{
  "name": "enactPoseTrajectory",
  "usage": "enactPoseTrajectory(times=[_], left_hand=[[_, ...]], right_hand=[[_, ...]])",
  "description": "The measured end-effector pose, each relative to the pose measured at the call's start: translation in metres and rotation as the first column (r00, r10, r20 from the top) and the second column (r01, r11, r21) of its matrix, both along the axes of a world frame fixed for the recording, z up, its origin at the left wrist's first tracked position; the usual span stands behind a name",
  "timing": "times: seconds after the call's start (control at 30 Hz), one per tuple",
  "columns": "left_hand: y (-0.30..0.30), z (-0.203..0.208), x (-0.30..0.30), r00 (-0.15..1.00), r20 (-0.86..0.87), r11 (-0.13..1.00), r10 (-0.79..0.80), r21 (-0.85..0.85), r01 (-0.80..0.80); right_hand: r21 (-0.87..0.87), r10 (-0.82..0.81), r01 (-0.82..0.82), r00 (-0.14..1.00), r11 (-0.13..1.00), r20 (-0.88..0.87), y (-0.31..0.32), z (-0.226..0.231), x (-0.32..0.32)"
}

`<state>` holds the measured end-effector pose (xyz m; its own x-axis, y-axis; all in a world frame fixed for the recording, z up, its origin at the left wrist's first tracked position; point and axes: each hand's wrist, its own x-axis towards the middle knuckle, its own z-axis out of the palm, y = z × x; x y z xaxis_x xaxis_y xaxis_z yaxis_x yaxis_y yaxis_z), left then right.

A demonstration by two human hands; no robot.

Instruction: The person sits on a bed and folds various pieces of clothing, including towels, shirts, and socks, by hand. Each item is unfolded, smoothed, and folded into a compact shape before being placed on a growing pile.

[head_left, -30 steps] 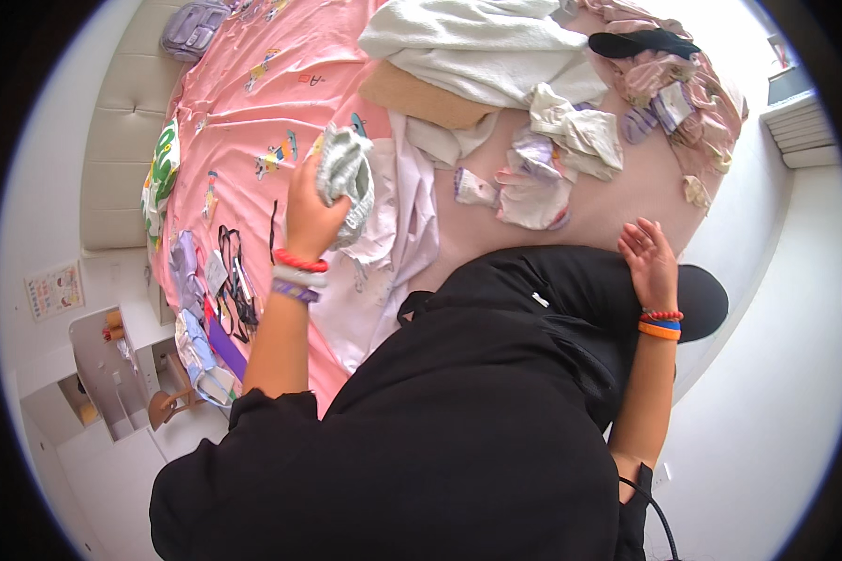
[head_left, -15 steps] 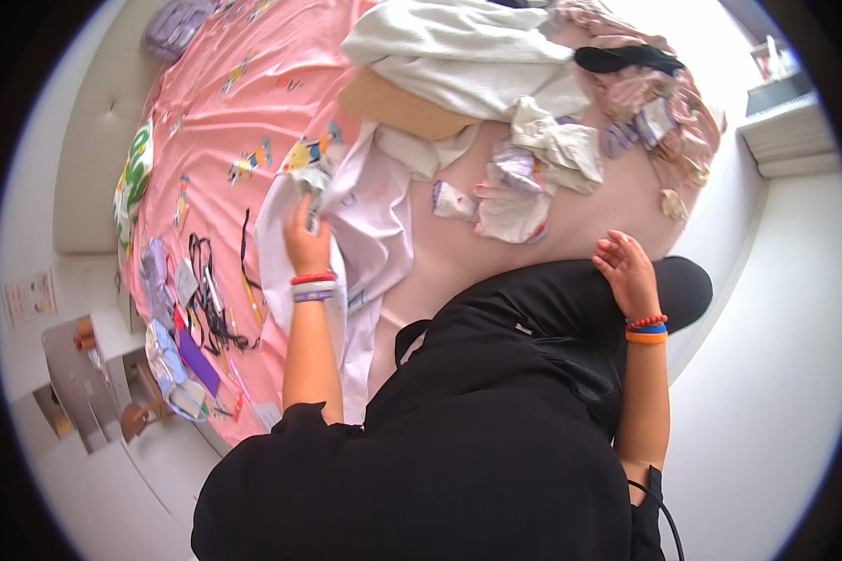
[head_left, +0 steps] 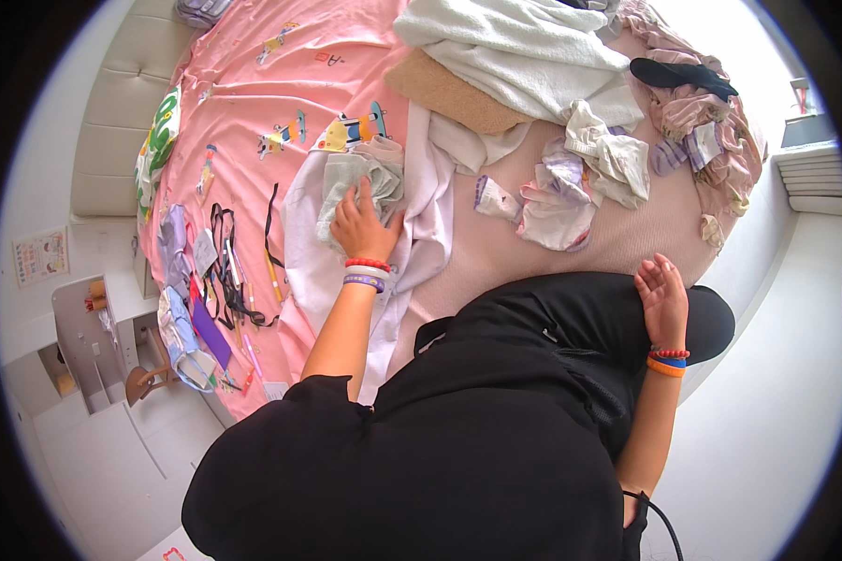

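With fingers spread, my left hand point(head_left: 365, 226) lies on a small bundle of pale grey-green cloth point(head_left: 341, 179), perhaps folded socks. A pinkish piece point(head_left: 384, 150) pokes out at its far edge. Underneath is a rumpled white-lilac garment point(head_left: 426, 220) on the bed. My right hand point(head_left: 664, 301) is held palm up above my black-clothed knee, its fingers a little curled and holding nothing. Between the hands and farther off lie a white and purple sock point(head_left: 497, 199), a white and pink sock pile point(head_left: 557, 210) and crumpled cream socks point(head_left: 617, 159).
Beyond these are a white towel-like cloth point(head_left: 524, 56), a tan cloth point(head_left: 449, 89) and a black item point(head_left: 683, 77) on pink clothes point(head_left: 720, 178). Black straps point(head_left: 225, 271), pens and a purple flat piece point(head_left: 211, 334) lie at the left on the pink sheet point(head_left: 243, 150).
My left hand has opened out onto the grey-green cloth, which now lies spread on the white-lilac garment. The view has shifted, moving the scene rightward. My right hand still holds nothing.
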<state>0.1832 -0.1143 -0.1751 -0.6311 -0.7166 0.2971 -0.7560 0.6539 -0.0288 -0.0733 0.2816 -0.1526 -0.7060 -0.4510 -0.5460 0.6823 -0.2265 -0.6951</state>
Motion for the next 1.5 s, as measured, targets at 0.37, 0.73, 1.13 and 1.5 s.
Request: enactPoseTrajectory(times=[0.37,0.73,1.13,1.5], left_hand=[[-0.076,0.086,0.032,0.922,-0.382,0.985,0.07,0.17,-0.005],[-0.021,0.065,-0.012,0.575,0.809,0.902,-0.124,0.334,-0.274],[-0.133,0.101,-0.322,0.937,0.028,0.904,-0.347,0.275,0.327],[-0.256,0.418,-0.249,0.831,0.048,0.586,0.555,-0.732,-0.349]], right_hand=[[-0.049,0.016,-0.015,1.0,0.999,0.008,0.006,-0.006,-0.003],[-0.106,-0.049,0.049,0.999,0.993,0.006,0.007,-0.004,0.003],[0.036,-0.107,0.111,0.989,0.993,-0.1,-0.001,-0.002,0.013],[0.055,-0.131,0.135,0.989,0.989,-0.068,-0.001,-0.002,0.01]])
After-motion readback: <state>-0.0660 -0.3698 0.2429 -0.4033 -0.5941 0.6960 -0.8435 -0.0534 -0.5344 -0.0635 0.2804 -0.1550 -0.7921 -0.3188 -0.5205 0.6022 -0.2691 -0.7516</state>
